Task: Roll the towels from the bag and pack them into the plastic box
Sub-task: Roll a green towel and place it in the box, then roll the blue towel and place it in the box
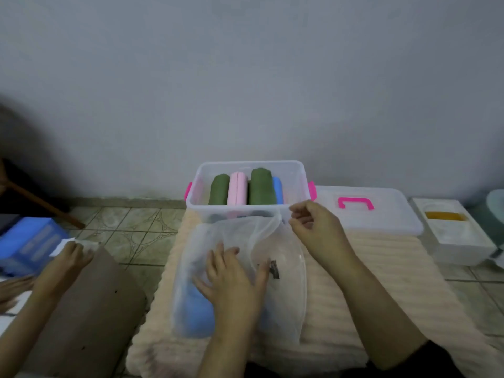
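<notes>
Inside box: four rolled towels; bag: blue towel.

a single wide-angle view from a camera worn on the person's head. it looks forward and down, from close above the work. both forearms enter from the bottom edge; the left hand and right hand sit near the middle of the frame, over a bag on a mat. the box lies just beyond the hands, against the wall, which fills the whole upper half. the floor shows at left and right. straight lines bow toward the edges, and the corners are dim. there is no second view.
</notes>
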